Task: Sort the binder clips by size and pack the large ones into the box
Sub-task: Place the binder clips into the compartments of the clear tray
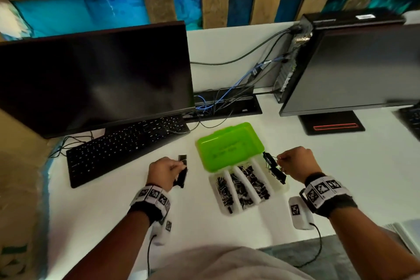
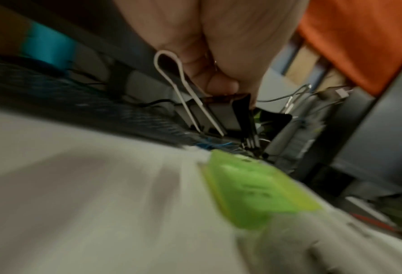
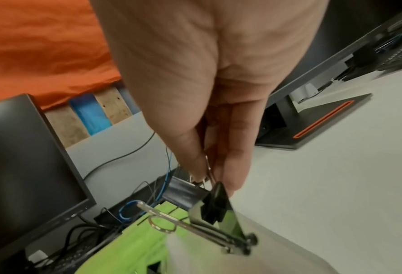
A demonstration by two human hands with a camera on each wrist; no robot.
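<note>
A clear box (image 1: 281,188) with a green lid (image 1: 229,145) flipped open lies mid-table; its long compartments hold several small black binder clips (image 1: 241,186). My right hand (image 1: 295,162) pinches the wire handles of large black clips (image 3: 195,196) that hang over the box's right end compartment; more large clips (image 1: 276,173) lie there. My left hand (image 1: 166,173), left of the box, grips large black clips (image 2: 218,113) by their bodies, silver handles sticking out. One more large clip (image 1: 182,158) lies on the table just beyond its fingers.
A black keyboard (image 1: 122,148) lies left of the box under a dark monitor (image 1: 95,77). A second monitor (image 1: 359,70) on its stand (image 1: 331,124) is at the right, cables (image 1: 229,98) between them. A white device (image 1: 300,212) hangs under my right wrist.
</note>
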